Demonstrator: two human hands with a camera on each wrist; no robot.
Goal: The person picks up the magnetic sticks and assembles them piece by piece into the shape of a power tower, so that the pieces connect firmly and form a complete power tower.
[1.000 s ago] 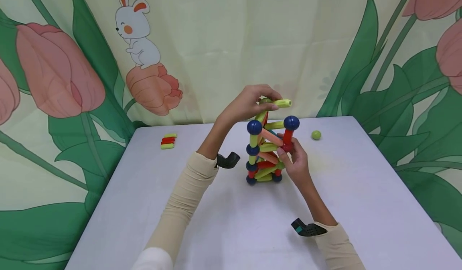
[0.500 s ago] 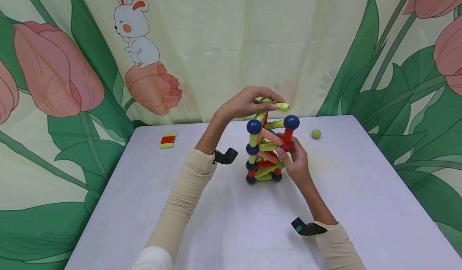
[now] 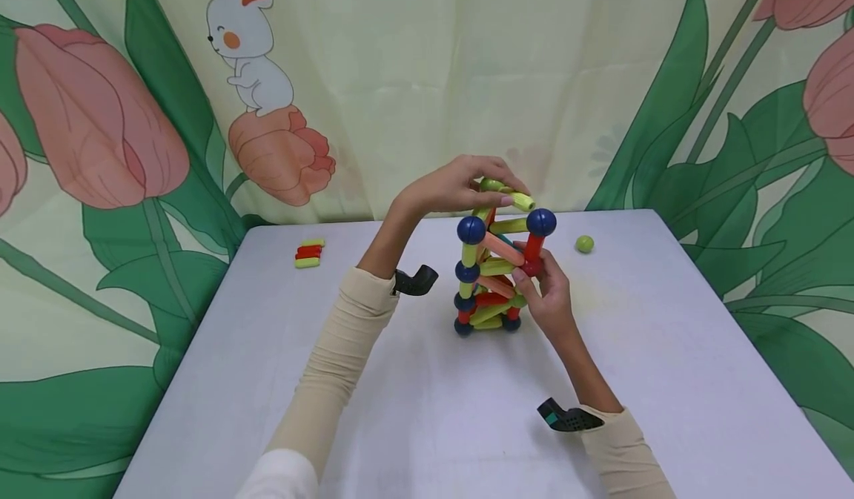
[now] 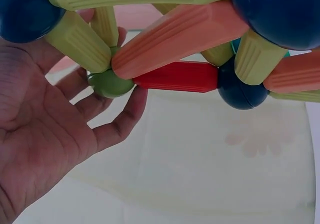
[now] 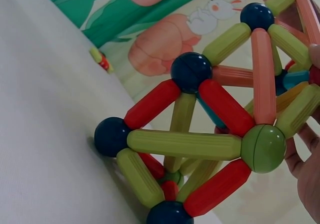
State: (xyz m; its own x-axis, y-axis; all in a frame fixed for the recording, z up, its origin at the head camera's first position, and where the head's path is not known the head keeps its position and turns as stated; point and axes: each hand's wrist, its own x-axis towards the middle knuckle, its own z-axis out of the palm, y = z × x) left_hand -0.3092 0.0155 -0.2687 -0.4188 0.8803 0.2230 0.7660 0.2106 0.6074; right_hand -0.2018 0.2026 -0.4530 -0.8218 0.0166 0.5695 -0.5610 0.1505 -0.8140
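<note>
A tower of magnetic sticks and balls (image 3: 494,267) stands upright on the table. At its top, my left hand (image 3: 457,185) pinches a yellow-green magnetic stick (image 3: 523,201) beside a green ball (image 3: 492,184). The stick's free end slants down, near a navy ball (image 3: 541,222) at the upper right corner. In the left wrist view, fingers of the left hand (image 4: 50,114) are around a green ball (image 4: 111,83). Lower on the right side, my right hand (image 3: 551,300) holds a red ball (image 3: 531,268) between thumb and fingers. The right wrist view shows the tower's lower triangles (image 5: 185,139).
Several red and yellow-green sticks (image 3: 309,253) lie at the table's back left. A loose green ball (image 3: 584,244) rests to the right of the tower. Behind the white table (image 3: 427,425) hangs a curtain (image 3: 427,91) printed with tulips and a rabbit.
The yellow-green stick's free end has tipped downward, from nearly level toward the upper right navy ball. My left fingers have shifted slightly along it. The right hand keeps its hold on the red ball.
</note>
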